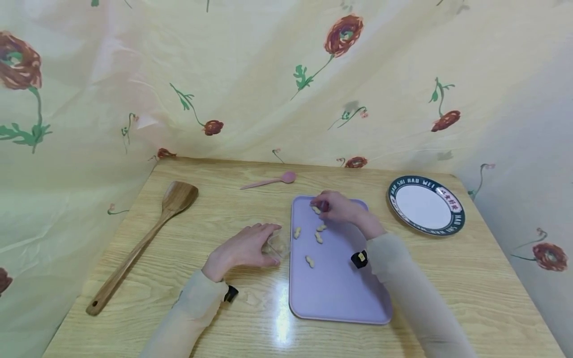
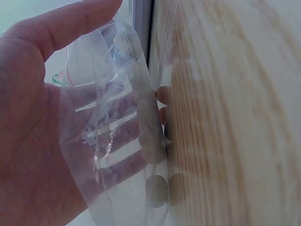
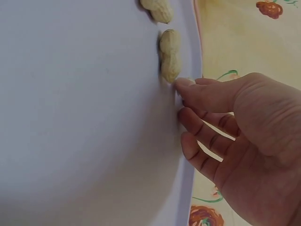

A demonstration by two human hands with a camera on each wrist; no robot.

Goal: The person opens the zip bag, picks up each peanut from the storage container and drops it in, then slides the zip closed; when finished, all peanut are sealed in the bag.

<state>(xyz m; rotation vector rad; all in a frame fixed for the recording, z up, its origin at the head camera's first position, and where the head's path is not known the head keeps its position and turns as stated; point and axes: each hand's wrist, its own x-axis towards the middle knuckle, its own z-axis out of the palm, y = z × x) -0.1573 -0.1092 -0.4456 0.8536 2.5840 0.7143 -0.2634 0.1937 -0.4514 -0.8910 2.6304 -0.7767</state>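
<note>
Beside the tray's left edge, my left hand (image 1: 248, 246) holds a clear plastic bag (image 2: 106, 122). Its thumb lies on the near side, with the fingers showing through the plastic. Tan rounded shapes line the bag's lower side, close over the table. Over the far left of the lilac tray (image 1: 337, 293), my right hand (image 1: 340, 206) pinches a peanut (image 1: 316, 210) between thumb and fingertips; in the right wrist view the thumb mostly hides it. Another peanut (image 3: 170, 55) lies right by the thumb tip. Several more peanuts, one near the left rim (image 1: 297, 232), rest on the tray.
A wooden spatula (image 1: 147, 238) lies along the table's left side. At the back is a pink spoon (image 1: 288, 177). To the right of the tray sits a white plate (image 1: 423, 206) with a dark lettered rim. A flowered cloth (image 1: 250, 74) hangs behind the table.
</note>
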